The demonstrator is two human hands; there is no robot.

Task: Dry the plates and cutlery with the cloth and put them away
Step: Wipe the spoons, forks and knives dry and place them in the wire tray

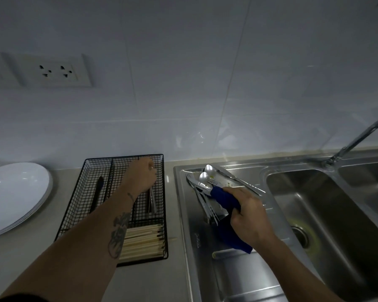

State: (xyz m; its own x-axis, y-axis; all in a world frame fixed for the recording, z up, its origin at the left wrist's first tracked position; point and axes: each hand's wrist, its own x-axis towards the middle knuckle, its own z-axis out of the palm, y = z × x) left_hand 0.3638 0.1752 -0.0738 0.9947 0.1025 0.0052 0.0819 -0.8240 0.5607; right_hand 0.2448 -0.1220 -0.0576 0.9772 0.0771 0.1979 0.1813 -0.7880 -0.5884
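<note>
My left hand point(142, 175) reaches into the far right compartment of a black wire cutlery basket point(79, 192) on the counter; its fingers are curled downward and hidden, so I cannot see if they hold anything. Metal cutlery point(152, 201) lies just below the hand. My right hand point(248, 211) grips a blue cloth point(226, 202) over a pile of spoons and forks point(203, 182) on a steel tray point(238, 180) on the sink drainboard. A stack of white plates point(15, 192) sits at the left.
Wooden chopsticks point(143, 241) fill the basket's near compartment, and a dark utensil point(98, 192) lies in its left one. A steel sink basin point(327, 214) with a faucet point(358, 138) is to the right. Wall sockets point(55, 70) are on the tiled wall.
</note>
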